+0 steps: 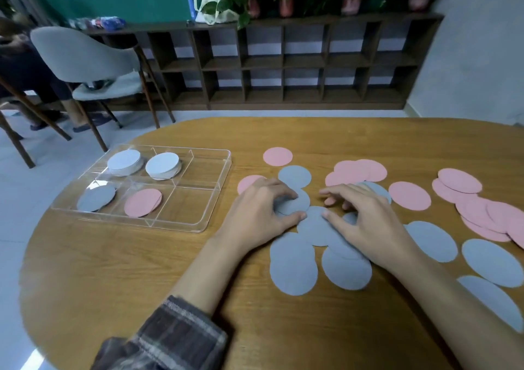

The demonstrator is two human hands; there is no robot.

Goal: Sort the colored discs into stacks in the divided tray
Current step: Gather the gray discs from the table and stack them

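Lying flat on a wooden table (147,270): thin round discs in two colours, matte grey-blue and soft pink, looking like cut paper or card. Clustering in the middle under both hands, grey discs (293,267) overlapping one another in a loose fan; spreading to the right, more grey ones lying singly near the table edge. Sitting farther back and right, pink discs (409,195), some alone, some overlapping in a shingled heap at the far right.

Resting on the left part of the table, a clear divided tray (211,199) with six compartments. Holding two neat stacks of white discs (163,164) in the back left and back middle compartments. Leaning tilted in the front left compartment, a few grey discs; leaning likewise in the front middle one, a few pink discs (142,202). Showing only bare wood through the two right compartments.

Pressing down on the grey cluster, left hand (255,214), palm down, thumb and forefinger pinching the edge of one grey disc (295,204). Hovering just beside it, right hand (368,222), fingers curled and slightly apart, thumb tip touching a grey disc; not possible to tell whether gripping anything.

Showing at the bottom, a plaid sleeve (175,338) on the left arm.
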